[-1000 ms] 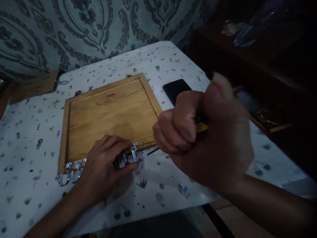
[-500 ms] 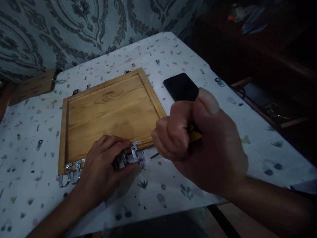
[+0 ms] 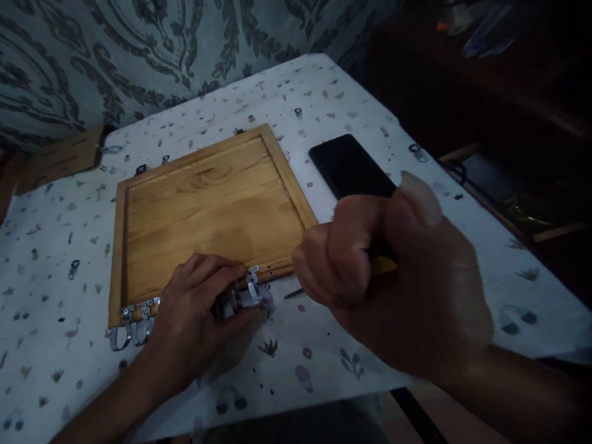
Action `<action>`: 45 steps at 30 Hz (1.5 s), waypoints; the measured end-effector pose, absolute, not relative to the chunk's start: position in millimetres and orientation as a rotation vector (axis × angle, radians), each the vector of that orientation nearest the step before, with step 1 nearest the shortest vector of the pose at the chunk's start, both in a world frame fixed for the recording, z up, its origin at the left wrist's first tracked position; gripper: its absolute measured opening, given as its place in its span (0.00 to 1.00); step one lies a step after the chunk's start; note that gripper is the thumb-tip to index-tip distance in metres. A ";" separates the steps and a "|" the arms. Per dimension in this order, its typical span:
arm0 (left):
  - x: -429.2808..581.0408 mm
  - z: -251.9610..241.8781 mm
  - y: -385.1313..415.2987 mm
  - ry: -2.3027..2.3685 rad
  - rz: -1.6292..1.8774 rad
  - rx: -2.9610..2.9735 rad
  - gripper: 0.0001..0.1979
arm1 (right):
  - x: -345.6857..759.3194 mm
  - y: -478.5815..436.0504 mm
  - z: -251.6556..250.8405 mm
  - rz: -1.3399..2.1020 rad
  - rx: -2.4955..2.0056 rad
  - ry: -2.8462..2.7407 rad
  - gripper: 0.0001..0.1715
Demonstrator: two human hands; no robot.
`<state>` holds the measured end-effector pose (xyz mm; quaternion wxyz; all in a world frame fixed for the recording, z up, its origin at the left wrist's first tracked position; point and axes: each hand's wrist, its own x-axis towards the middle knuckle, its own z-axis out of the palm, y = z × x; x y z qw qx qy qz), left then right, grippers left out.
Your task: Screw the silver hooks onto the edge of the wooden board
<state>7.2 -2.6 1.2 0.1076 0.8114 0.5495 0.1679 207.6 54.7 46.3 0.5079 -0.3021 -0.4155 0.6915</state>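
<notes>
A framed wooden board [image 3: 203, 209] lies flat on the table. At its near edge my left hand [image 3: 194, 311] is closed, with thumb and fingers around a curved metal hook [image 3: 253, 285] held against the wood. Two similar metal hooks [image 3: 134, 322] sit along the same edge, left of that hand; what lies under the palm is hidden. My right hand [image 3: 398, 277] is a fist raised above the board's near right corner. It is wrapped round a screwdriver [image 3: 294, 293] with a yellow handle, whose thin shaft points left toward the held hook. Small dark holes dot the edge between them.
A black phone [image 3: 346, 161] rests right of the board, partly behind my right hand. Cardboard [image 3: 65, 157] lies at the far left. The patterned tablecloth [image 3: 305, 370] covers the table up to a wallpapered wall. Dark furniture [image 3: 462, 92] stands beyond the right edge.
My right hand has shifted a little to the right with the screwdriver, and more of the phone shows. My left hand keeps its place on the hook.
</notes>
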 end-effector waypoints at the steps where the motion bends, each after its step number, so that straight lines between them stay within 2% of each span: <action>1: 7.4 1.2 -2.5 1.614 0.495 2.394 0.17 | 206.2 55.5 47.6 1.678 -0.727 -0.990 0.47; 11: 9.8 -0.1 -1.4 1.599 0.527 2.352 0.16 | 190.2 67.9 72.8 1.752 -0.757 -1.039 0.47; 25: 8.7 3.5 -2.0 1.553 0.441 2.318 0.16 | 177.6 68.0 54.3 1.737 -0.569 -1.098 0.45; 45: 7.7 1.4 -2.9 1.572 0.446 2.318 0.15 | 175.4 65.3 47.2 1.734 -0.558 -1.099 0.43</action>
